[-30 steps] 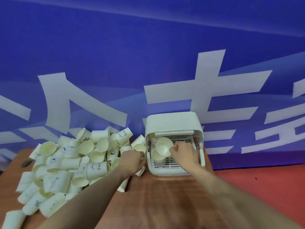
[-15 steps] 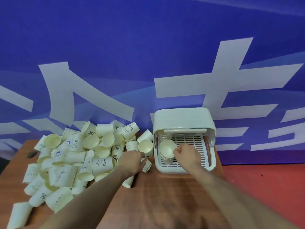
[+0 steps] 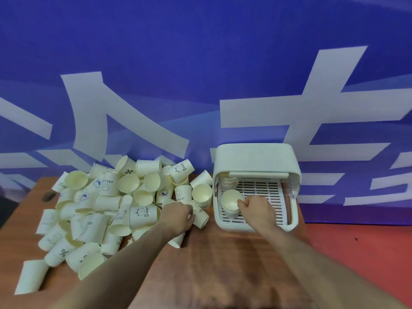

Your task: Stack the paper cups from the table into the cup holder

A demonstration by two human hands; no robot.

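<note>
Pinching the rim of the top cup [image 3: 230, 200] of a short nested stack, the right hand [image 3: 256, 207] rests inside the cup holder [image 3: 256, 157]. Left of the holder, the left hand [image 3: 177, 216] curls round a fallen cup [image 3: 200, 216] at the pile of paper cups [image 3: 107, 208] on the table [image 3: 223, 264].

Cream paper cups [image 3: 116, 210] with dark prints, white cup holder [image 3: 256, 159], brown wood-grain table [image 3: 223, 264], blue-and-white banner [image 3: 200, 63].
</note>
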